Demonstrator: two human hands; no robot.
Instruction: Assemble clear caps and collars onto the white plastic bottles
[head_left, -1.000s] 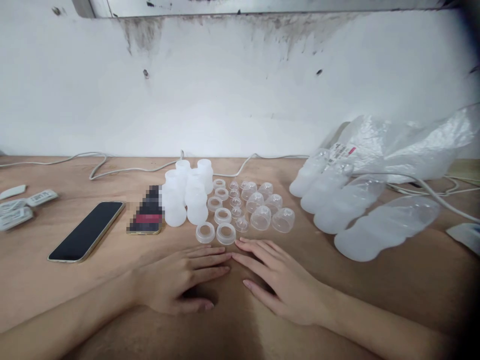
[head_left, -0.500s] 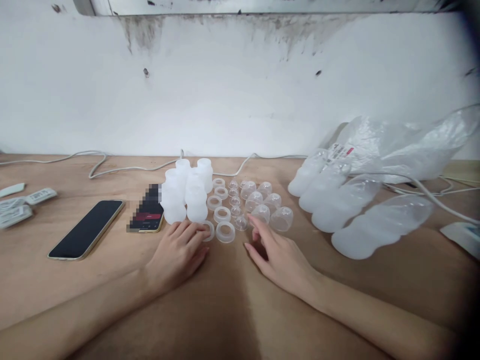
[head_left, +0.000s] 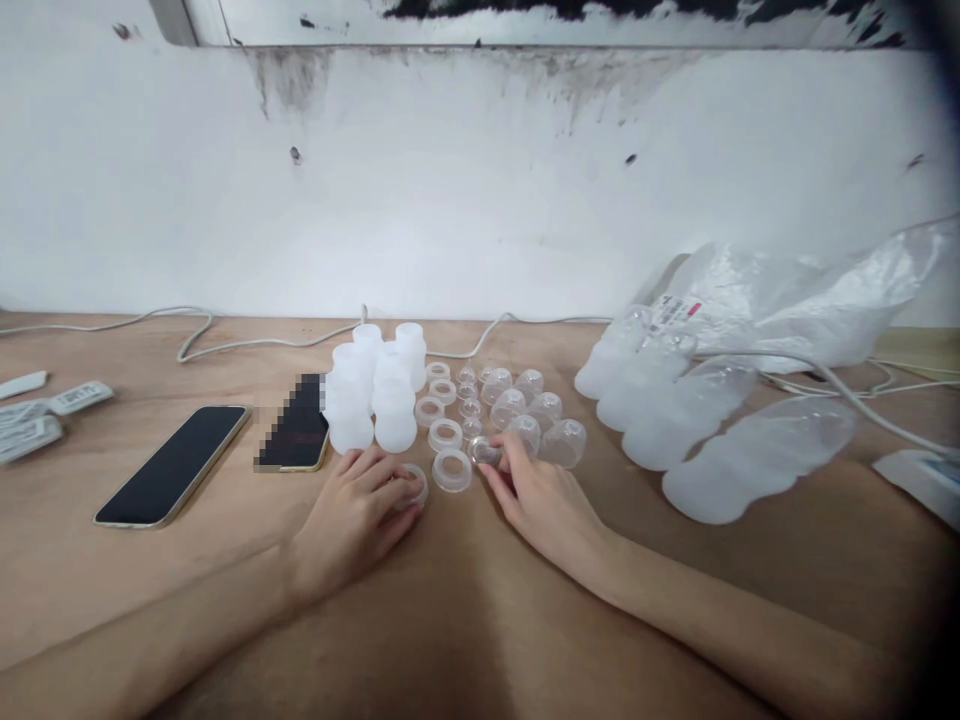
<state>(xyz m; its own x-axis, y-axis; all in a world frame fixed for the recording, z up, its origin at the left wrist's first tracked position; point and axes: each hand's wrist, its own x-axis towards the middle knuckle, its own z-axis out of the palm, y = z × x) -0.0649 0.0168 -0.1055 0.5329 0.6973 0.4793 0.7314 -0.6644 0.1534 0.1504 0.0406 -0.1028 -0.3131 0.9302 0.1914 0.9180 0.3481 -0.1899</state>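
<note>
My left hand (head_left: 367, 510) pinches a translucent bottle collar ring (head_left: 423, 484), part of it hidden by the fingers. Between the thumb and fingers of my right hand (head_left: 544, 500) is a clear bottle nipple (head_left: 479, 453), tipped so that its round base faces left. A loose collar ring (head_left: 452, 470) lies flat between the two hands, at the near end of a double row of rings. Beside the rings runs a group of small clear nipples (head_left: 470, 408). Domed clear caps (head_left: 564, 444) stand just beyond my right hand. White bottle bodies (head_left: 394, 412) stand upright behind my left hand.
Several capped bottles (head_left: 754, 460) lie on their sides at the right, before a clear plastic bag (head_left: 810, 310). Two phones, one dark-screened (head_left: 172, 465) and one partly pixelated (head_left: 300, 430), lie at the left. A white cable (head_left: 480, 345) runs along the wall.
My right hand has closed on the nearest nipple and tilted it up. My left fingers have closed round the ring and drawn it slightly nearer. The camera view has shifted a little.
</note>
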